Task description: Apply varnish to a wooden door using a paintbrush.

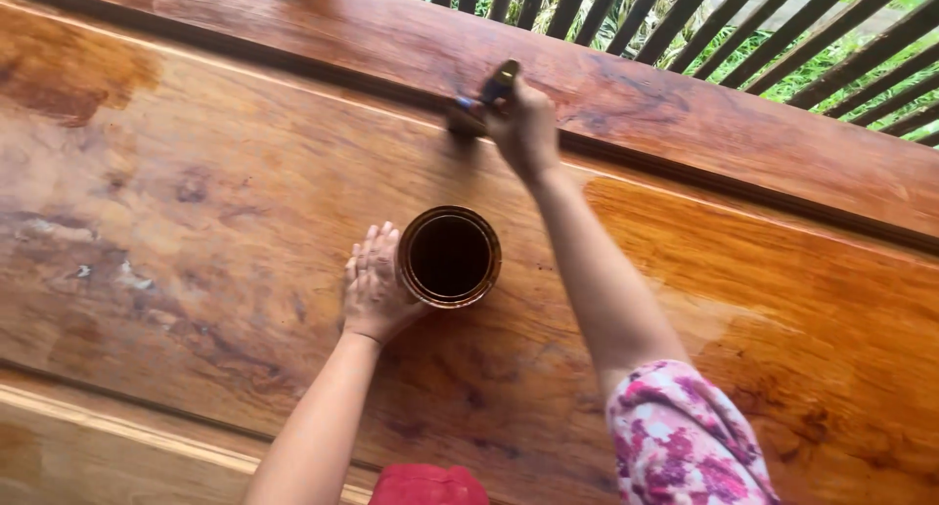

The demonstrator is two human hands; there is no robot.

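My right hand (525,129) is stretched far forward and grips a paintbrush (481,104) whose bristles press on the wooden slab near the dark groove at its far edge. A round can of dark stain (449,257) stands open on the slab in the middle. My left hand (374,288) lies flat on the wood, fingers together, touching the can's left side. The wide wooden slab (196,221) looks glossy and reddish brown, with wetter orange patches at the right.
A second plank (685,114) runs along the far side, beyond the groove. Dark slanted railing slats (782,36) with green plants behind them fill the top right. A paler board (88,446) lies at the bottom left.
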